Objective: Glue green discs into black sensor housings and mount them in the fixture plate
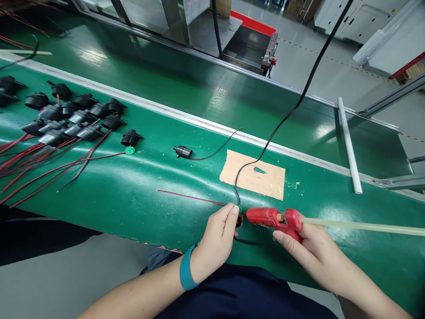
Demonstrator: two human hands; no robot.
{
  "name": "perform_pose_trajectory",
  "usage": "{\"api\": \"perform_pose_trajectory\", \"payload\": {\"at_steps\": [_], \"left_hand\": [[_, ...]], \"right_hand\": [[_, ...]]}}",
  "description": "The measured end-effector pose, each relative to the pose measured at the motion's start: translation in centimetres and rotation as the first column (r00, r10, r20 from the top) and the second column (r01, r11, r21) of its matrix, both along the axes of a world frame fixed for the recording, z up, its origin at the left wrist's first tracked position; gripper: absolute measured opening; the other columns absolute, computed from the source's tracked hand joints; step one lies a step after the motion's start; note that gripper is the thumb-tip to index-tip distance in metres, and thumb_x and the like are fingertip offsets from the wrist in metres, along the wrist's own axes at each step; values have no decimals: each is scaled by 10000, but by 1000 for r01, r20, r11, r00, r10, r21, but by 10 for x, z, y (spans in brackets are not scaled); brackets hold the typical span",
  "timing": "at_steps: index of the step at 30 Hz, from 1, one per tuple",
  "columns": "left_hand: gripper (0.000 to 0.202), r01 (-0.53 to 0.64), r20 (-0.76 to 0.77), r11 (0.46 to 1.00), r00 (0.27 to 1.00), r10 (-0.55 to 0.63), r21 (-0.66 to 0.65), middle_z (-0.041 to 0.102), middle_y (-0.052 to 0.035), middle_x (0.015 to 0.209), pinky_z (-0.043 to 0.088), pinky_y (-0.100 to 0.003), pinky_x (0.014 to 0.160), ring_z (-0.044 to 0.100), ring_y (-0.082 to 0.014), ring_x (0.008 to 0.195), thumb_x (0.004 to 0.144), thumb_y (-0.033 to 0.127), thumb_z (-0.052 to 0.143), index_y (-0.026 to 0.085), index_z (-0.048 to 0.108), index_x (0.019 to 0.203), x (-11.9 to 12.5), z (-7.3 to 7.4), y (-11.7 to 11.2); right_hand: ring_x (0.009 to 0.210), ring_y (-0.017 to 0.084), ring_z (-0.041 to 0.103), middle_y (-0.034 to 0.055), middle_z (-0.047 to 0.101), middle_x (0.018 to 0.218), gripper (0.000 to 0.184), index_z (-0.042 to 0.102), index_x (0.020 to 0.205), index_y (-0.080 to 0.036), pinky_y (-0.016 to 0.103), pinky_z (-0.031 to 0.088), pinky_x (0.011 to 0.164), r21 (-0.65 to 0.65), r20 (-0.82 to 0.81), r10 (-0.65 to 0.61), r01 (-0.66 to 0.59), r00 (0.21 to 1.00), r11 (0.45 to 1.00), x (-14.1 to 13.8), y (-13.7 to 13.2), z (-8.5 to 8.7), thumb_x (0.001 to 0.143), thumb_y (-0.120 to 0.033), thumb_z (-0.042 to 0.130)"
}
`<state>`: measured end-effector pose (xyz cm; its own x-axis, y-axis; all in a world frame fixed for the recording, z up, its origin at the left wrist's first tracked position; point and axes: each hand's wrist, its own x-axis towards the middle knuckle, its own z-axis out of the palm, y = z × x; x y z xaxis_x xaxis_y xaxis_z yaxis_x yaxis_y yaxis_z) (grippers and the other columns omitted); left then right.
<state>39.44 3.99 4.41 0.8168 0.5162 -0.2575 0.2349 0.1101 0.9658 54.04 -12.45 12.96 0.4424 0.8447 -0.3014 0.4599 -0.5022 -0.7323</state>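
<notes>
- We're over a long green conveyor belt (139, 199) on a factory floor, with grey flooring and white cabinets beyond its far rail.
- At the near edge, the left hand (217, 235), a teal wristband (186, 270) on its wrist, is pinched narrow around a small black part (239, 220) with a red wire (189, 197) trailing off to the left.
- Just beside it, the right hand (307, 241) is wrapped around a red glue gun (275, 219), nozzle pointing left and right up against that black part.
- A pale glue stick (365, 226) juts from the gun's back toward the belt's right end.
- A black power cord (292, 108) runs from the gun up across the belt and off over the far rail.
- Just behind the hands lies a tan cardboard patch (255, 177), spotted with glue crumbs.
- Mid-belt, a lone black connector (182, 152) lies with its thin wire curling toward the far edge.
- Toward the left end, a cluster of black connectors (73, 117) is bunched together, red wires (40, 164) fanning off the left side.
- One connector with a green disc (130, 150) sits just right of the cluster.
- At the far right edge, a white tube (348, 146) rests on the belt.
</notes>
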Motion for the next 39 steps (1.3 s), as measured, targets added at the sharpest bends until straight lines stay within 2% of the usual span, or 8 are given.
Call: {"api": "perform_pose_trajectory", "payload": {"at_steps": [8,15,18,22,26,30,33,39], "left_hand": [[453,-30,32,934,998,45,-356,635,-58,817,518,-295,584,592,-160,626,984,584,445,167,574,865,2,-4,6],[430,-173,110,878,963,245,-446,645,-92,872,530,-283,566,640,-210,783,976,552,511,142,622,908,-15,-4,21],[411,-199,165,886,943,290,-420,635,-94,892,530,-287,569,638,-211,792,997,516,495,137,634,921,-23,1,27],[403,-130,232,892,940,250,-433,628,-101,919,533,-291,568,640,-219,815,1030,477,435,139,641,957,-35,6,30],[391,33,285,861,949,132,-508,626,-96,898,524,-275,555,639,-206,779,1044,442,403,141,636,956,-47,7,28],[408,152,310,838,951,21,-524,645,-106,859,509,-259,547,635,-195,745,1053,436,374,133,632,963,-64,8,28],[425,137,300,873,954,11,-468,644,-100,837,509,-260,553,621,-180,709,1052,450,374,129,635,954,-81,11,30],[434,4,186,925,980,72,-380,640,-84,796,490,-251,554,580,-138,615,1049,455,385,120,610,890,-116,17,36]], "right_hand": [[490,105,517,80,697,849,301,683,913,-171,245,363,438,84,-618,-176,287,766,954,19,-18,-18,944,-464,621],[465,88,520,41,648,722,388,665,794,-148,218,441,439,-55,-776,-520,784,356,619,52,-9,-79,782,-515,789],[490,125,576,69,669,708,532,667,769,-136,233,483,442,-86,-623,-668,813,408,577,64,-11,-93,673,-636,822],[548,219,629,99,686,661,562,692,734,-154,331,534,515,-104,-94,-732,724,675,681,70,-30,-91,687,-712,739],[800,294,692,129,745,909,407,745,935,-168,443,570,756,184,473,-581,571,662,800,45,-24,-67,848,-556,655],[1229,260,616,110,643,1352,361,635,1315,-228,425,504,1042,274,146,33,-73,989,959,-2,33,-40,1004,-378,529],[1371,233,502,100,565,1456,434,525,1439,-245,436,422,1142,315,-47,450,-414,892,854,-28,79,-34,1008,-289,547],[1021,190,655,75,717,993,149,697,981,-175,341,522,909,345,-97,627,-565,773,750,-55,128,-38,997,-195,550]]}}
